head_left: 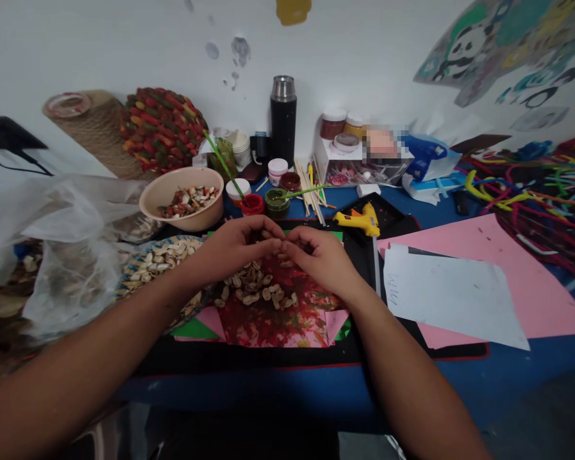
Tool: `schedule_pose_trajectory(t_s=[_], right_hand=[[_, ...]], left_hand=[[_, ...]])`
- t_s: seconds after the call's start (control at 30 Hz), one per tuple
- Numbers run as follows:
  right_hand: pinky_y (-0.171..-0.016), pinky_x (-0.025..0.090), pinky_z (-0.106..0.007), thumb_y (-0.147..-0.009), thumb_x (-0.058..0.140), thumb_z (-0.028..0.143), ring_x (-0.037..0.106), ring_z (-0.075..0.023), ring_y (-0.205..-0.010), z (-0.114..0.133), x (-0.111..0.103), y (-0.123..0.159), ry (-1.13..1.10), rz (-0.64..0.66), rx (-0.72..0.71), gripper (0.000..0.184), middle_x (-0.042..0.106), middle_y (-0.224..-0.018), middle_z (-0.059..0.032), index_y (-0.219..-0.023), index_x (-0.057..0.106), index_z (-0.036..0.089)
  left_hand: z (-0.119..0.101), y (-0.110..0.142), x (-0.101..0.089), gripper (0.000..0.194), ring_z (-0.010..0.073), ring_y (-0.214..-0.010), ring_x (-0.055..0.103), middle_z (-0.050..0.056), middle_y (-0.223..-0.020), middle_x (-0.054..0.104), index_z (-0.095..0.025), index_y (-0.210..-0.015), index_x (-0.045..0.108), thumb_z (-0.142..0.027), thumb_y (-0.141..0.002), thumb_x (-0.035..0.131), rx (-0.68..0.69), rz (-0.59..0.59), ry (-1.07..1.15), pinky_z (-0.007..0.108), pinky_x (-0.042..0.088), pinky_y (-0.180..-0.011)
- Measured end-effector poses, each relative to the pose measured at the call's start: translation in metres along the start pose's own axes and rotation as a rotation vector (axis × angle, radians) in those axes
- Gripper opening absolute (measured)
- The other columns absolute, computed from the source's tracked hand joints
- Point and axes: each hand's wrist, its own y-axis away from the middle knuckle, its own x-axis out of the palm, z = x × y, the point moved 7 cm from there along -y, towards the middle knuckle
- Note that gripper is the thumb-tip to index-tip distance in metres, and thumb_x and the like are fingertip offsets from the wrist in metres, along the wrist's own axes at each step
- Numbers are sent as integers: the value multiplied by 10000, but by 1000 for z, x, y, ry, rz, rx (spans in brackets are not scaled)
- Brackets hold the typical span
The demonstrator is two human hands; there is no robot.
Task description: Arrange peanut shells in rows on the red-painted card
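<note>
My left hand (250, 241) and my right hand (319, 257) meet at the fingertips, with thumbs and fingers bent in a pinch. What they pinch is small and mostly hidden by the fingers. Below them lies a pink paper (273, 329) smeared with red paint. A loose pile of peanut shells (252, 284) rests on it, partly behind my left hand. More peanut shells fill a blue-rimmed plate (121, 281) beside my left forearm.
A beige bowl (186, 220) holds painted shells. Behind my hands stand open paint jars, red (252, 204) and green (277, 203), and a black thermos (283, 121). To the right are a yellow glue gun (361, 220), white paper (450, 294) and colourful pipe cleaners (522, 198).
</note>
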Motion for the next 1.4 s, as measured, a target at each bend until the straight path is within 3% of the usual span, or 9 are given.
schedule_pose_trajectory(t_s=[0.13, 0.27, 0.5, 0.63, 0.8, 0.97, 1.13, 1.23, 1.4], right_hand=[[-658, 459, -289, -1025, 696, 431, 658, -172, -713, 0, 1, 0, -27, 11, 7, 212, 764, -855, -7, -993, 755, 230], [-655, 423, -296, -1016, 712, 440, 621, -176, -700, 3, 3, 0, 70, 7, -13, 245, 725, -781, 4, -887, 711, 231], [-647, 390, -291, -1028, 669, 409, 584, -176, -692, 1, 8, 2, 157, 22, -15, 280, 665, -741, 12, -811, 656, 232], [-662, 393, -290, -1038, 639, 365, 569, -169, -686, 6, 7, 2, 126, 33, -46, 267, 645, -728, 24, -806, 662, 234], [-664, 412, -297, -1042, 625, 373, 578, -165, -687, 12, 7, 2, 19, 16, -86, 284, 664, -742, 17, -799, 673, 232], [-616, 411, -304, -1012, 661, 442, 556, -168, -645, 10, 4, 3, -128, -76, -32, 280, 644, -719, 9, -820, 679, 239], [-515, 301, -297, -969, 713, 547, 353, -133, -508, 3, -23, 4, -400, -304, 14, 403, 429, -594, 63, -736, 551, 262], [-492, 277, -302, -956, 724, 599, 317, -134, -467, -3, -33, 2, -464, -368, 34, 426, 384, -547, 80, -751, 538, 275], [-525, 325, -308, -942, 759, 586, 413, -149, -513, -10, -43, -4, -274, -411, 46, 380, 489, -585, 50, -801, 642, 254]], left_hand=[[2, -3, -5, 359, 209, -903, 703, 46, -984, 807, -190, -1019, 796, -526, -921, 717, 17, -80, -82, 315, 554, -851], [3, -5, -4, 347, 205, -904, 705, 46, -1000, 809, -188, -1041, 794, -501, -901, 743, 39, -99, -87, 307, 555, -838], [6, -9, 3, 467, 161, -721, 660, 27, -814, 752, -173, -937, 741, -626, -840, 800, -24, -4, 44, 259, 528, -650], [6, -10, 1, 415, 127, -646, 629, 15, -778, 744, -173, -944, 742, -567, -835, 815, -83, 52, 89, 236, 512, -601], [4, -9, 0, 338, 119, -597, 617, 4, -748, 741, -182, -929, 751, -490, -812, 827, -141, 39, 128, 237, 512, -578], [2, -16, -5, 375, 148, -648, 655, 21, -770, 758, -179, -959, 773, -520, -807, 813, -67, 3, 47, 245, 508, -592], [11, -19, -44, 328, 139, -612, 634, 6, -713, 721, -166, -938, 774, -480, -844, 781, -33, -200, -102, 253, 509, -602], [16, -17, -51, 356, 152, -666, 680, 16, -773, 750, -174, -993, 767, -482, -824, 826, -34, -160, -66, 264, 550, -643], [36, -12, -34, 425, 178, -700, 722, 14, -790, 779, -192, -1007, 728, -539, -790, 839, -92, -24, -48, 270, 571, -653]])
